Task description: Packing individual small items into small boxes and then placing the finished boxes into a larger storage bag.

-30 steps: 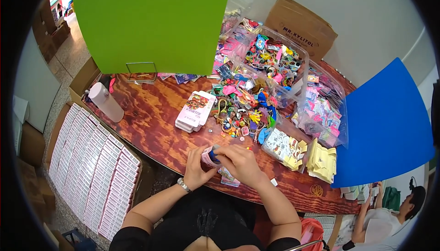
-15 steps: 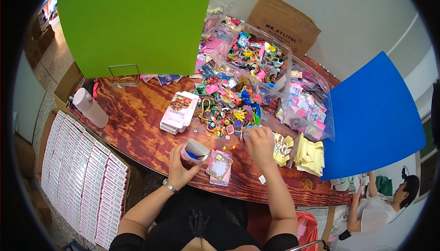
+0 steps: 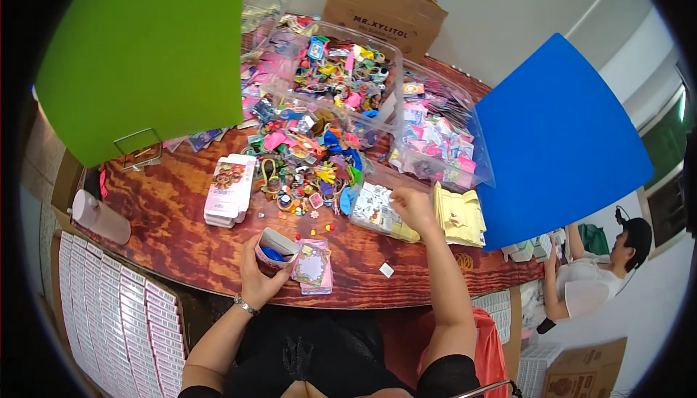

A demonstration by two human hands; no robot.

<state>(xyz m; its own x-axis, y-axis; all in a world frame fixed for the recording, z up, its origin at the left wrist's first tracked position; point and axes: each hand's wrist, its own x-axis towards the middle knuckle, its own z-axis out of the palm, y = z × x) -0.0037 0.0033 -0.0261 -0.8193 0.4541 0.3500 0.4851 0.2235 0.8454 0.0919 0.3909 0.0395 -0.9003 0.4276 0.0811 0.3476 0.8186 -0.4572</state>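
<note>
My left hand (image 3: 261, 274) is wrapped round a small open carton (image 3: 279, 242), tilted so a blue item (image 3: 273, 253) shows inside. Right beside it lies a short stack of pink-edged cards (image 3: 313, 266). My right hand (image 3: 414, 209) reaches over a clear tray of small white printed packets (image 3: 375, 205), its fingertips pinched together at the packets. Whether a packet is between them is too small to see. Left of that tray, a light blue piece (image 3: 348, 199) sits at the edge of a heap of small colourful toys (image 3: 308, 158).
Pink flat cartons (image 3: 229, 191) and a pale bottle (image 3: 102, 218) stand to the left. Yellow folded papers (image 3: 459, 215) lie to the right. Clear bins of trinkets (image 3: 399, 86) stand behind the heap, between green (image 3: 138, 49) and blue panels (image 3: 559, 144). A co-worker (image 3: 595, 274) sits far right.
My right hand has gone from the toy heap's edge rightward to the white packets. My left hand keeps hold of the carton. The whole view has swung to the right.
</note>
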